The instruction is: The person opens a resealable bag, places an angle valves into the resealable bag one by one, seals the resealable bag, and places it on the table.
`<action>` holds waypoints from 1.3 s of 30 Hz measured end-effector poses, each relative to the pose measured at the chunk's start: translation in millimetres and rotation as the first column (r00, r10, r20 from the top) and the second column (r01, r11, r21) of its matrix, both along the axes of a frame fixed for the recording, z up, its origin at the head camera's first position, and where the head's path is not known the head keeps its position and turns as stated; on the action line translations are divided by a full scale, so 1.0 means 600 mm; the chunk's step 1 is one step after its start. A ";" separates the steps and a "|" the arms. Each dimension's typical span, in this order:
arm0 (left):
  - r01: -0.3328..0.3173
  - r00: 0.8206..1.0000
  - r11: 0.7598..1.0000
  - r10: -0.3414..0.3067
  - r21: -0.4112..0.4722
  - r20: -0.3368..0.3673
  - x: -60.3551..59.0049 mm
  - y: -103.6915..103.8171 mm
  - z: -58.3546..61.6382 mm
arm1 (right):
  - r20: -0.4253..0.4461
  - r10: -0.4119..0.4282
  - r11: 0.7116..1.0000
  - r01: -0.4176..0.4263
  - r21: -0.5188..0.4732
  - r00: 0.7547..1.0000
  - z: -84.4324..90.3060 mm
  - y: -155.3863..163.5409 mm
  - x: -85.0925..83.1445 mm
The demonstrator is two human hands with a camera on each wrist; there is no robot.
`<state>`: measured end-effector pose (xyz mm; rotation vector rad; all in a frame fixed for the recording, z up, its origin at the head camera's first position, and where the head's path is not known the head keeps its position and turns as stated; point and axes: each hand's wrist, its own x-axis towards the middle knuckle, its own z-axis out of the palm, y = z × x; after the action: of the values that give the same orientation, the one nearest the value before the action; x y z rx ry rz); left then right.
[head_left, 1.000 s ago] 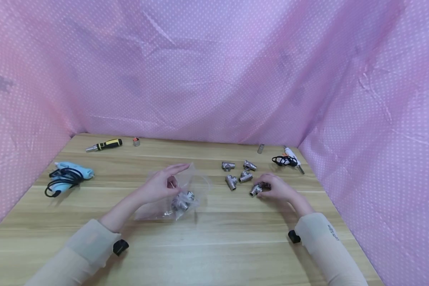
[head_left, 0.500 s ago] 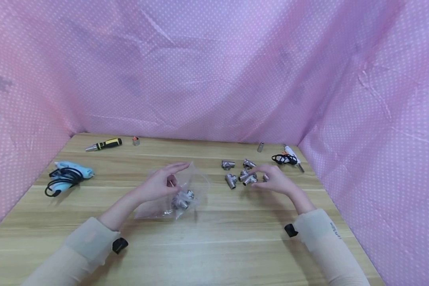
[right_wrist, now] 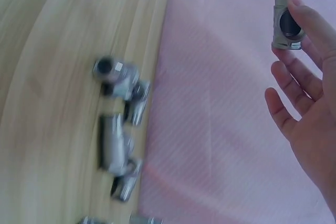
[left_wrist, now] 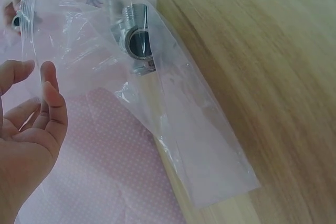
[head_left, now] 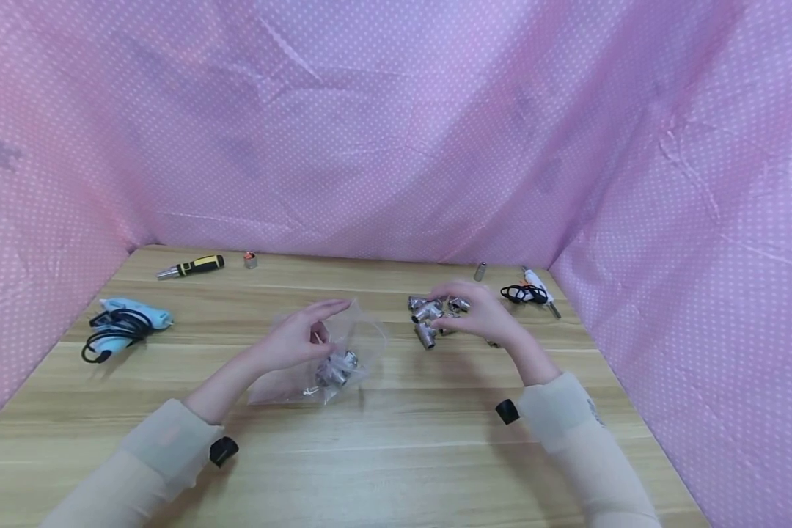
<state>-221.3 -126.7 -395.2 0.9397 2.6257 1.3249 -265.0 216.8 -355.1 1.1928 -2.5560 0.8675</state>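
My left hand holds the mouth of a clear zip bag, with thumb and fingers at its edge. Inside the bag sit shiny metal tee fittings, one showing a threaded end and a round port. My right hand pinches another metal tee fitting between thumb and fingers, raised over the table. Beneath and around that hand, several similar fittings lie on the wood, some partly hidden by it; they look blurred in the right wrist view.
On the wooden table, a blue glue gun with a black cord lies left. Behind it are a yellow-black screwdriver and a small metal piece. Back right are a metal cylinder and a white corded tool. Pink dotted cloth surrounds the table.
My right hand has lifted a tee fitting from the right side of the group and carried it left over the others. My left hand and the bag stay in place.
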 end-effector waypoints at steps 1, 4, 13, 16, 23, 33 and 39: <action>-0.001 1.000 1.000 0.001 -0.001 0.004 0.000 0.001 0.001 | -0.001 0.011 1.000 -0.011 -0.003 1.000 0.001 -0.009 0.000; -0.002 1.000 1.000 0.002 -0.002 0.014 0.001 0.002 0.001 | 0.003 0.043 0.999 -0.043 -0.010 0.999 0.004 -0.041 -0.001; 0.004 1.000 1.000 -0.004 -0.010 0.021 -0.003 0.005 0.000 | -0.035 0.214 0.975 -0.212 0.066 0.976 -0.026 -0.130 0.001; 0.011 1.000 1.000 -0.011 -0.003 0.019 -0.004 0.006 0.000 | -0.002 0.240 0.965 -0.239 0.106 0.971 -0.043 -0.147 0.003; 0.009 1.000 1.000 -0.009 0.005 0.021 -0.002 0.006 0.001 | 0.001 0.220 0.953 -0.216 0.214 0.975 -0.069 -0.166 0.009; -0.015 1.000 1.000 0.015 -0.002 0.010 -0.002 0.006 -0.003 | 0.008 0.191 0.977 -0.191 0.092 0.982 -0.045 -0.131 0.013; -0.013 1.000 1.000 0.013 0.001 0.008 0.000 0.005 -0.001 | 0.013 0.123 0.990 -0.124 0.062 0.992 -0.037 -0.081 0.009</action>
<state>-221.0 -123.9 -395.8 0.9172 2.6305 1.3306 -259.6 168.0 -377.4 1.3817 -2.5566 0.8249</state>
